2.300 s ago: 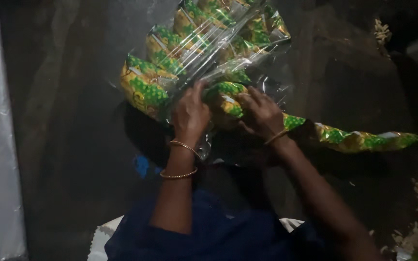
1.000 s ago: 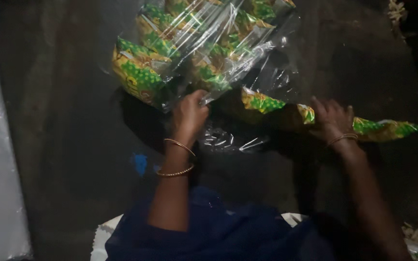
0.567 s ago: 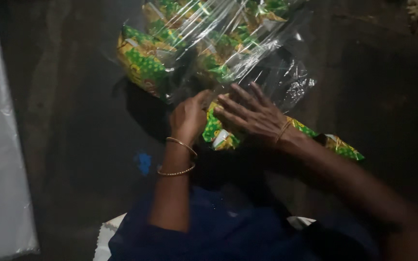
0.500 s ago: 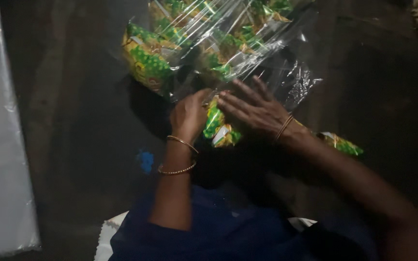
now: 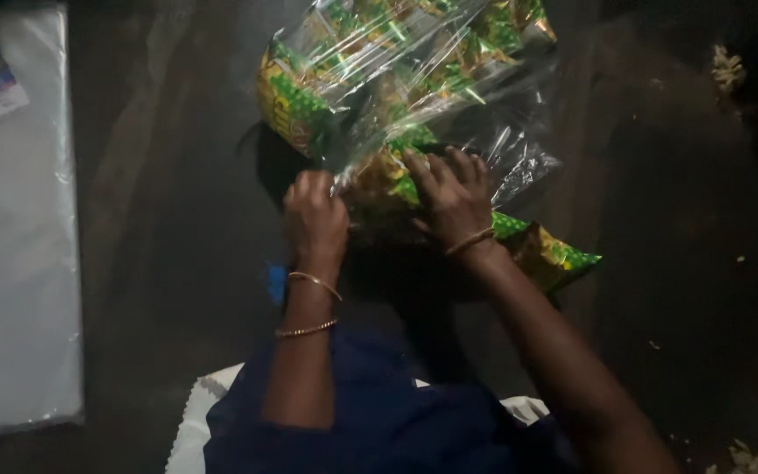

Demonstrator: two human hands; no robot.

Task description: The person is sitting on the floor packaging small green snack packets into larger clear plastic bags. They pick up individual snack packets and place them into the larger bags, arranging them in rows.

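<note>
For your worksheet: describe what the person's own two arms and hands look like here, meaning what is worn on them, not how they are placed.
Both forearms are bare, with no sleeves reaching them and no gloves. The left hand has two thin gold-coloured bangles on the wrist and forearm, one plain, the lower one looking beaded. The right hand has one thin gold-coloured bangle at the wrist. No rings can be made out in the dim light.

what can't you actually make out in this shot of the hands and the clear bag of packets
- Head view: top of the clear plastic bag is cut off by the upper frame edge, so the packet count is unknown.
- Left hand: its grip on the bag mouth is hidden behind the knuckles.
- Right hand: palm covers the green and yellow packet being pushed in.
- Packet print: blurred by glare.
- Dark floor: too dim to tell its material.
</note>
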